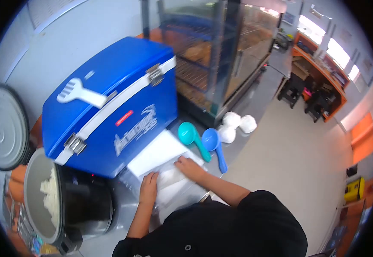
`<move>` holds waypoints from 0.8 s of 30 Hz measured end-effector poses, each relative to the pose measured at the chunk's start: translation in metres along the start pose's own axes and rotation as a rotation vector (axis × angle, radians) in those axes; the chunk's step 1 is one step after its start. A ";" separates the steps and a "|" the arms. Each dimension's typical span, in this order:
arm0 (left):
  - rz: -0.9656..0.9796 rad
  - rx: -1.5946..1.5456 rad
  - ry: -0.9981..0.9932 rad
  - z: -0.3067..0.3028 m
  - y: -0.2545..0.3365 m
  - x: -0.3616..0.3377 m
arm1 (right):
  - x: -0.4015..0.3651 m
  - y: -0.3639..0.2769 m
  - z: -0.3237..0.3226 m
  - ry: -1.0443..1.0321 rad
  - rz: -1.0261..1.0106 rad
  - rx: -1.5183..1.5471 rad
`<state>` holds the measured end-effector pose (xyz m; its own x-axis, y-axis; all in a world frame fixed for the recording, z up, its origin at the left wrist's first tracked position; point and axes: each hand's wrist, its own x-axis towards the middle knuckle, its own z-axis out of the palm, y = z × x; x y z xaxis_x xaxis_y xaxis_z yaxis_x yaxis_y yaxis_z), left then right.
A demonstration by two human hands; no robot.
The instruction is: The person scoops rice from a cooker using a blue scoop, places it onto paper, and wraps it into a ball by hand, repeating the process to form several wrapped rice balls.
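Note:
A white sheet of wrapping paper (172, 196) lies on the counter in front of me, with a pale, rounded lump (169, 177) in its fold. What is inside the lump is hidden. My left hand (148, 189) grips the paper at the lump's left end, fingers bent. At the other end, my right hand (190, 168) pinches the paper's upper edge. More white paper (157, 150) lies flat just beyond. A teal scoop (187, 133) and a blue scoop (211, 139) rest to the right of my right hand.
A blue cooler box (130, 107) stands behind the paper, a white slotted spatula (80, 94) on its lid. At left is an open rice pot (85, 201) holding white rice (50, 195); its round lid (4, 127) leans beside it. White wrapped bundles (232, 120) sit near a glass cabinet (220, 55).

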<state>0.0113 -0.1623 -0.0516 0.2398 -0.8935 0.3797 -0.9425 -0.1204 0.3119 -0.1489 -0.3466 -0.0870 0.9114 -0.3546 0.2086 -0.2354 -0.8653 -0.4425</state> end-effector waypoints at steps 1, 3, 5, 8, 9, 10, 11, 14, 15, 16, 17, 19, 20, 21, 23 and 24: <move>-0.024 -0.021 -0.014 -0.001 0.000 -0.003 | -0.001 -0.003 -0.005 0.083 -0.034 0.040; -0.044 -0.036 -0.023 0.000 0.000 -0.005 | 0.001 -0.010 -0.012 0.207 -0.090 0.042; -0.045 -0.059 -0.022 -0.001 -0.003 -0.001 | 0.009 -0.006 -0.013 0.210 -0.095 0.009; -0.012 -0.094 -0.014 -0.004 -0.001 -0.002 | 0.011 0.001 -0.017 0.062 -0.121 0.079; -0.048 -0.135 -0.014 -0.006 0.002 -0.002 | 0.008 0.001 -0.016 0.057 -0.123 0.088; -0.082 -0.177 -0.011 -0.007 0.003 -0.001 | 0.006 0.001 -0.016 0.038 -0.135 0.140; -0.087 -0.176 -0.013 -0.005 0.000 -0.001 | 0.005 0.003 -0.016 0.019 -0.146 0.190; -0.087 -0.240 -0.122 0.006 -0.011 -0.006 | 0.001 0.008 -0.013 -0.144 -0.054 0.282; -0.055 -0.270 -0.144 0.008 -0.015 -0.007 | -0.002 0.012 -0.014 -0.150 -0.054 0.287; -0.024 -0.299 -0.165 0.009 -0.019 -0.008 | -0.004 0.017 -0.017 -0.131 -0.135 0.297; -0.030 -0.298 -0.169 0.005 -0.016 -0.008 | -0.006 0.021 -0.019 -0.112 -0.216 0.306; -0.018 -0.288 -0.186 -0.009 -0.006 -0.008 | -0.009 0.015 -0.037 -0.133 -0.213 0.347; -0.023 -0.290 -0.193 -0.009 -0.004 -0.009 | -0.011 0.013 -0.044 -0.148 -0.210 0.381; -0.013 -0.236 -0.177 -0.008 -0.002 -0.009 | -0.011 0.013 -0.045 -0.151 -0.206 0.386; -0.002 -0.184 -0.166 -0.004 -0.002 -0.011 | -0.011 0.016 -0.046 -0.194 -0.251 0.319; 0.024 -0.132 -0.176 0.000 -0.005 -0.015 | -0.012 0.019 -0.044 -0.194 -0.247 0.322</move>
<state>0.0120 -0.1484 -0.0589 0.1619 -0.9587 0.2338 -0.9060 -0.0505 0.4203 -0.1788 -0.3749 -0.0598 0.9808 -0.0514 0.1882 0.0865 -0.7502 -0.6555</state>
